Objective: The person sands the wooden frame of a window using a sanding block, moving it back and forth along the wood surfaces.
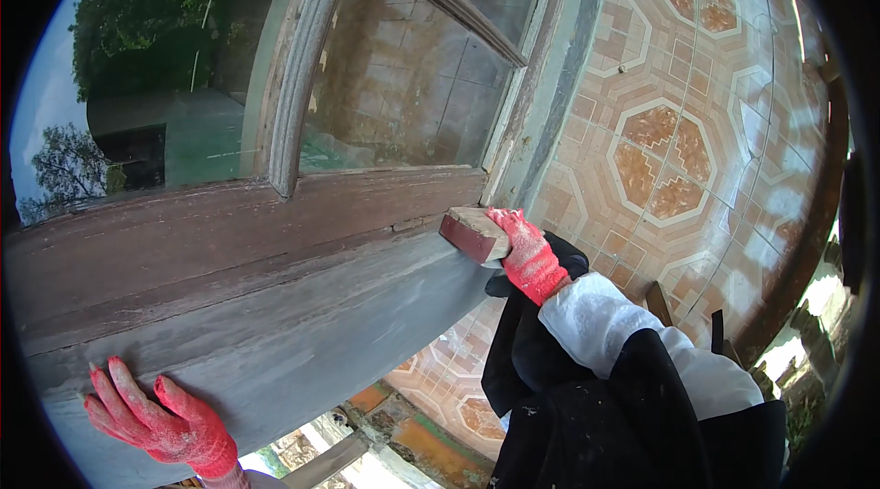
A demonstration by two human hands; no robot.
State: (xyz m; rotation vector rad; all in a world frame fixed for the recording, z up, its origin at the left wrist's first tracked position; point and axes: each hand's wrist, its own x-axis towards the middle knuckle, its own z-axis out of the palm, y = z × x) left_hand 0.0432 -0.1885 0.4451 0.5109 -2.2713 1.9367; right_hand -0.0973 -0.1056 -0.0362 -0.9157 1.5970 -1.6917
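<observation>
patterned tile floor (674, 72) on the right, brown glazed wooden frame (183, 237) beside it, grey board (348, 306) along the frame's lower side, left gloved hand (170, 425) spread over the board, right gloved hand (527, 255) gripping a block (472, 237) at the board's upper right end, contact underneath hard to confirm.

Patterned floor tiles (665, 159) and glazed woodwork (299, 104) suggest a house.

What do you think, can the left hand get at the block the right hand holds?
Probably yes: nothing visible bars the way along the grey panel from left hand to block.
</observation>
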